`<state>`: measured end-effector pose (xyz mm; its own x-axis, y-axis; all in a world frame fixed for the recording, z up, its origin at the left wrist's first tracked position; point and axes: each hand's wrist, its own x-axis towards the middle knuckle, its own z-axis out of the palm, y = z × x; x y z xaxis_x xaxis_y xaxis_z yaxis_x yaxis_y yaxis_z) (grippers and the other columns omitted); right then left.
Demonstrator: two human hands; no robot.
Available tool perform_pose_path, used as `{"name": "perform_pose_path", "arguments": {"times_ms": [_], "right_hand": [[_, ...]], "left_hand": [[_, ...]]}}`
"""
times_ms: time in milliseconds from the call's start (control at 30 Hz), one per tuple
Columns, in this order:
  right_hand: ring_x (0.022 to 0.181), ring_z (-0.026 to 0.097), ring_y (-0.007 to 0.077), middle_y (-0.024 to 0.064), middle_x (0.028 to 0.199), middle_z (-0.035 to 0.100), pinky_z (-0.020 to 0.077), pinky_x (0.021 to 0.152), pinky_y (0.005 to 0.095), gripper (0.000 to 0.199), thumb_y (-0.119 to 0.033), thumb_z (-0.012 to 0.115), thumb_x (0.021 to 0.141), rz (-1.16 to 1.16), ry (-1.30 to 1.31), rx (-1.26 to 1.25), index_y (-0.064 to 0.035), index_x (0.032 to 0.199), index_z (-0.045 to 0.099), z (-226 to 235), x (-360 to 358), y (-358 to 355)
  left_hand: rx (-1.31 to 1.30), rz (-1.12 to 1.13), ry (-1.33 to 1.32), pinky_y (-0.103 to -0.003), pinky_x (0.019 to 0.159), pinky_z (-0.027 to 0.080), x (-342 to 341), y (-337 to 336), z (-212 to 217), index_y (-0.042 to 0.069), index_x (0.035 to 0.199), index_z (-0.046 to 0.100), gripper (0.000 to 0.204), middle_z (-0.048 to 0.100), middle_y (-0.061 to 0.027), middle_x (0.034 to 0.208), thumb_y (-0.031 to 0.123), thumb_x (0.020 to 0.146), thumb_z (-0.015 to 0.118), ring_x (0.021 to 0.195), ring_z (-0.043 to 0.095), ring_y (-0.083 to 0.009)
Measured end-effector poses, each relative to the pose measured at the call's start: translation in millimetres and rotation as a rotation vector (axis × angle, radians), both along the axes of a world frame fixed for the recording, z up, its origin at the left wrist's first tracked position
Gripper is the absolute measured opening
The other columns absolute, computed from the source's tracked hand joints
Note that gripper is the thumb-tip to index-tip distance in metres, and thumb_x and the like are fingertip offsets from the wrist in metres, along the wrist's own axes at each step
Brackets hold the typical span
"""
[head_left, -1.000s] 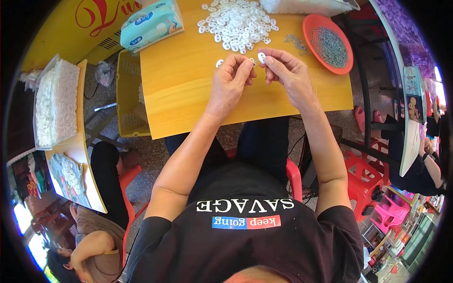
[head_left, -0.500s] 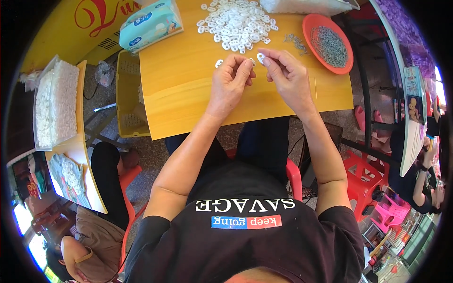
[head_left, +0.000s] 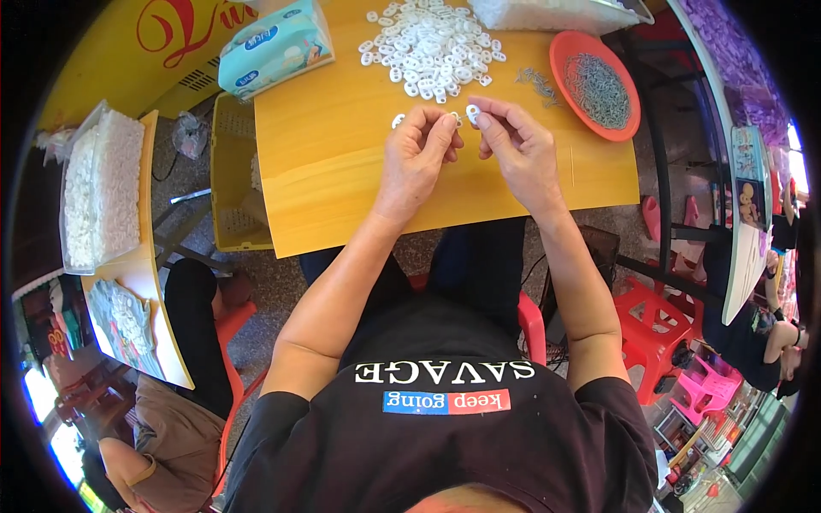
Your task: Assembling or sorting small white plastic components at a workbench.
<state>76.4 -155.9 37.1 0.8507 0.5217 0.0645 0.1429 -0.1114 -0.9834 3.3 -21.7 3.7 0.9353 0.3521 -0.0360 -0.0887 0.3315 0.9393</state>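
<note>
Between the thumb and fingertips of my right hand (head_left: pixel 523 152) is a white oval plastic piece with two holes (head_left: pixel 473 112). Close to its left, my left hand (head_left: pixel 416 154) pinches something small at the fingertips, too small to make out. The two hands face each other over the yellow table (head_left: pixel 333 184). Another white piece (head_left: pixel 398 121) shows beside the knuckles of my left hand. Beyond both hands lies a loose heap of the same white two-holed pieces (head_left: pixel 432 47).
On the right an orange-red bowl (head_left: pixel 557 64) holds many small grey metal parts, and a few more metal parts (head_left: pixel 537 84) lie beside it. A blue tissue pack (head_left: pixel 275 47) stands back left. A clear bin (head_left: pixel 560 15) sits at the far edge. Someone sits at lower left (head_left: pixel 175 436).
The right hand has lowered slightly with its white piece, which now sits closer to the left fingertips. Both hands keep their pinch.
</note>
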Motion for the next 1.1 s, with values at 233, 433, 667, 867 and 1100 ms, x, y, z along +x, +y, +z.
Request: {"name": "perform_pose_path", "arguments": {"times_ms": [233, 433, 667, 867, 1100], "right_hand": [[0.07, 0.054, 0.0059, 0.003, 0.092, 0.064, 0.0475, 0.063, 0.0202, 0.025, -0.009, 0.059, 0.096, -0.018, -0.009, 0.015, 0.0018, 0.119, 0.064, 1.2, 0.7, -0.3], [0.067, 0.055, 0.0062, 0.0034, 0.086, 0.063, 0.0471, 0.059, 0.0211, 0.02, -0.005, 0.062, 0.093, -0.013, -0.127, -0.004, 0.0014, 0.111, 0.067, -4.0, -0.9, 2.5], [0.068, 0.058, 0.0072, 0.0043, 0.088, 0.062, 0.0477, 0.06, 0.0215, 0.02, -0.005, 0.062, 0.093, -0.019, -0.189, -0.024, 0.0023, 0.111, 0.067, -3.4, -4.8, 4.9], [0.069, 0.059, 0.0079, 0.0044, 0.088, 0.062, 0.0494, 0.061, 0.022, 0.019, -0.005, 0.062, 0.093, -0.028, -0.08, 0.017, 0.0025, 0.109, 0.067, -3.6, -10.0, 11.7], [0.07, 0.059, 0.0082, 0.0038, 0.083, 0.062, 0.0506, 0.062, 0.0231, 0.016, -0.005, 0.063, 0.092, -0.05, -0.152, 0.055, 0.0018, 0.105, 0.069, -7.6, -6.6, 15.3]], "left_hand": [[-0.014, 0.025, 0.005, -0.021, 0.062, 0.045, 1.4, -2.2, -0.4, 0.003, 0.097, 0.058, 0.016, 0.06, -0.0012, 0.077, 0.019, 0.098, 0.058, 0.067, 0.054, -0.0064], [0.018, 0.003, -0.006, -0.021, 0.061, 0.045, 1.9, -1.3, 0.5, 0.003, 0.096, 0.058, 0.016, 0.06, -0.001, 0.077, 0.018, 0.098, 0.058, 0.067, 0.054, -0.0063], [0.034, 0.0, -0.006, -0.021, 0.06, 0.044, 1.2, -1.2, 0.4, 0.003, 0.094, 0.057, 0.016, 0.059, -0.0008, 0.075, 0.018, 0.099, 0.058, 0.066, 0.053, -0.0062], [0.079, -0.006, -0.017, -0.021, 0.06, 0.042, 0.2, 1.2, 0.3, 0.004, 0.093, 0.055, 0.016, 0.056, 0.0002, 0.074, 0.018, 0.1, 0.056, 0.066, 0.05, -0.006], [0.054, 0.014, -0.032, -0.02, 0.061, 0.042, -0.2, 0.9, -1.1, 0.004, 0.096, 0.056, 0.015, 0.055, 0.0008, 0.076, 0.018, 0.1, 0.056, 0.067, 0.05, -0.0058]]}}
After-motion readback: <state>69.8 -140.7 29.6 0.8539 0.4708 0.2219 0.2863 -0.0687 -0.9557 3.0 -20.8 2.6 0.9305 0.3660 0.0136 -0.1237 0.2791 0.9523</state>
